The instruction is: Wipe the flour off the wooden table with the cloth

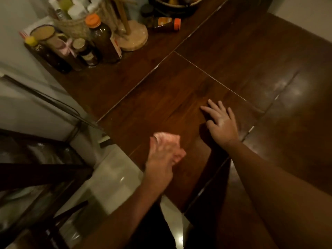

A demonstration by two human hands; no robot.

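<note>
The dark wooden table [179, 97] fills the middle of the view, with thin white lines of flour in its seams [206, 74] and a faint pale smear at the right [287, 88]. My left hand [161, 159], blurred, grips a small bunched pinkish cloth [168, 138] near the table's left edge. My right hand [220, 121] lies flat on the wood with its fingers spread, and a pale patch shows on its back.
Along the far left of the table stand several bottles and jars [100, 38], a woven basket [75, 24], a round wooden stand [133, 38], a bottle lying on its side [167, 24] and a dark bowl [176, 4]. A dark chair [41, 169] stands left over pale floor.
</note>
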